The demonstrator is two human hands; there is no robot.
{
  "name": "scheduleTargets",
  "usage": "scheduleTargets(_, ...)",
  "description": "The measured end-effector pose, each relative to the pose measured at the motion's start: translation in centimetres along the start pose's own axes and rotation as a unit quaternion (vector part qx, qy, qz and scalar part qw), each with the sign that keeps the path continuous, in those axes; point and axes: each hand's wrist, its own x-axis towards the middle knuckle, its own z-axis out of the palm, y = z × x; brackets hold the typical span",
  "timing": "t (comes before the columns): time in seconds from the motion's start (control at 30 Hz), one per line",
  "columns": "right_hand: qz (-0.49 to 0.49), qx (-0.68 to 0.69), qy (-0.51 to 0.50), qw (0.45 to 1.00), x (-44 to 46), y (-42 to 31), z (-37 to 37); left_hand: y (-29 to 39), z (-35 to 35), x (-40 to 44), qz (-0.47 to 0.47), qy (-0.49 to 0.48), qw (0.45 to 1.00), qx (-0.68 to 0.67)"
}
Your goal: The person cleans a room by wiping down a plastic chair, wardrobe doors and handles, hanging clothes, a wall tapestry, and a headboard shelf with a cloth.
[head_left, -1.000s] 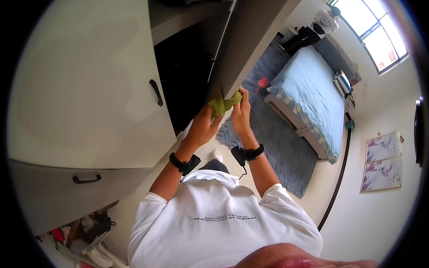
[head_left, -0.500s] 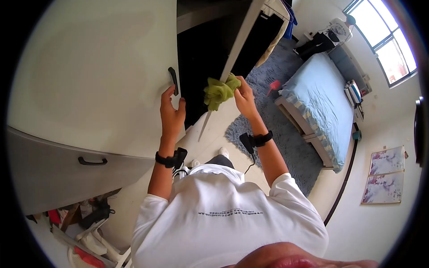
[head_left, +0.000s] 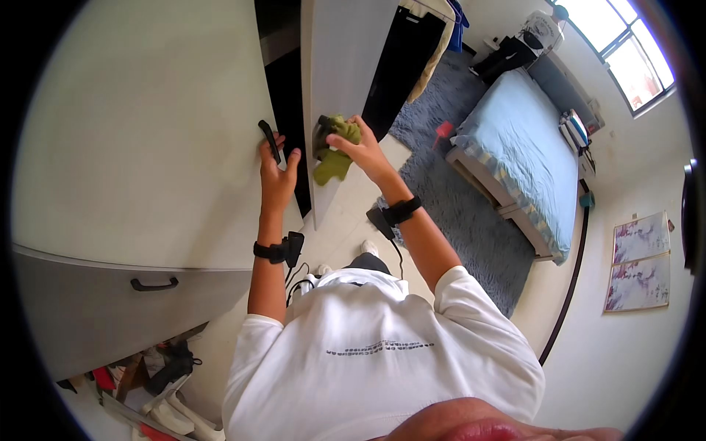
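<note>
My left hand [head_left: 277, 176] is at the white wardrobe door [head_left: 147, 147], its fingers hooked through the black door handle [head_left: 270, 141] and its thumb apart. In my right hand [head_left: 360, 151] is a crumpled green cloth [head_left: 334, 167], pressed to the edge of the second wardrobe door [head_left: 346, 59], which stands swung out. Beside the cloth a dark handle [head_left: 323, 126] on that door shows in part. Between the two doors is a narrow dark gap.
Below the door is a grey drawer front [head_left: 110, 301] with a black handle; shoes [head_left: 173, 367] lie beneath. To the right are a grey rug [head_left: 441, 191], a bed [head_left: 522, 162] and a red dustpan-like thing [head_left: 443, 131]. Another person [head_left: 526, 44] stands by the window.
The second door has swung toward the first, narrowing the gap. My right hand moved left with the cloth, onto the door's handle area. My left hand's fingers have hooked the handle.
</note>
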Motion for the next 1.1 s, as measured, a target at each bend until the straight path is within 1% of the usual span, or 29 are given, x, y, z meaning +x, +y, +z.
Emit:
scheduleTargets(0.03,0.002,0.001,0.004,1.000,0.1,0.6,0.0,-0.4,0.0,0.2,-0.015,0.000,0.999,-0.043)
scheduleTargets(0.07,0.007,0.026,-0.015,1.000,0.3,1.4,-0.2,-0.8,0.0,0.4,-0.029,-0.001,0.996,-0.087)
scheduleTargets(0.1,0.011,0.051,-0.035,0.998,0.4,1.5,-0.1,-1.0,0.1,0.3,-0.028,-0.005,0.996,-0.086)
scheduleTargets(0.13,0.008,0.051,-0.033,0.998,0.6,1.4,-0.1,-1.3,0.2,0.3,-0.017,-0.001,0.997,-0.079)
scheduleTargets(0.17,-0.035,-0.058,-0.029,0.997,0.8,1.3,-0.2,-1.5,0.2,0.5,-0.003,0.003,0.997,-0.073)
scheduleTargets(0.2,-0.074,-0.166,-0.024,0.983,0.6,0.6,-0.1,-1.4,0.1,0.4,0.000,0.002,0.997,-0.073)
scheduleTargets(0.23,-0.078,-0.166,-0.021,0.983,0.6,-0.5,0.0,-1.3,0.1,0.5,-0.013,0.003,0.998,-0.060)
scheduleTargets(0.3,-0.117,-0.274,-0.033,0.954,0.0,-2.7,0.4,-1.2,-0.1,0.4,-0.025,0.001,0.999,-0.048)
scheduleTargets(0.33,-0.141,-0.256,-0.027,0.956,-0.4,-3.4,0.7,-1.2,-0.1,0.5,-0.017,-0.003,0.999,-0.031)
scheduleTargets(0.37,-0.140,-0.256,-0.027,0.956,-0.9,-4.0,1.0,-1.2,-0.1,0.4,-0.013,-0.008,1.000,-0.012)
scheduleTargets(0.43,-0.208,-0.315,0.007,0.926,-1.7,-4.9,1.7,-1.0,0.1,0.0,-0.011,-0.007,1.000,-0.006)
scheduleTargets(0.47,-0.208,-0.314,0.007,0.926,-1.6,-4.8,1.7,-0.8,0.2,0.0,-0.006,-0.004,1.000,0.000)
scheduleTargets(0.53,-0.162,-0.352,-0.023,0.921,-1.0,-4.6,1.4,-0.1,0.4,-0.5,-0.008,-0.008,1.000,0.006)
scheduleTargets(0.57,-0.162,-0.352,-0.023,0.922,-0.7,-4.6,1.3,0.3,0.4,-0.7,-0.010,-0.012,1.000,0.010)
scheduleTargets(0.63,-0.138,-0.362,-0.065,0.920,0.1,-5.0,1.4,1.1,0.4,-1.5,-0.009,-0.019,1.000,0.018)
scheduleTargets(0.67,-0.139,-0.362,-0.063,0.920,0.9,-4.9,1.5,1.4,0.5,-1.6,-0.010,-0.026,0.999,0.026)
scheduleTargets(0.73,-0.184,-0.346,-0.075,0.917,2.1,-4.0,2.0,1.3,0.5,-2.2,-0.003,-0.034,0.999,0.012)
scheduleTargets(0.77,-0.184,-0.346,-0.073,0.917,2.7,-3.5,2.0,1.2,0.6,-2.4,0.004,-0.038,0.999,0.000)
scheduleTargets(0.83,-0.203,-0.274,-0.115,0.933,3.9,-3.1,2.3,0.9,0.7,-2.5,0.006,-0.036,0.999,-0.003)
scheduleTargets(0.87,-0.204,-0.274,-0.115,0.933,4.5,-3.0,2.5,0.8,0.7,-2.6,0.007,-0.033,0.999,-0.007)
scheduleTargets(0.93,-0.160,-0.267,-0.139,0.940,5.1,-3.2,3.0,0.7,0.6,-2.5,0.012,-0.030,0.999,-0.004)
scheduleTargets(1.03,-0.161,-0.283,-0.114,0.939,5.4,-2.9,3.8,0.6,0.9,-2.6,0.013,-0.025,1.000,-0.001)
scheduleTargets(1.1,-0.153,-0.268,-0.104,0.945,5.6,-2.6,4.3,0.7,0.9,-2.7,0.009,-0.023,1.000,0.001)
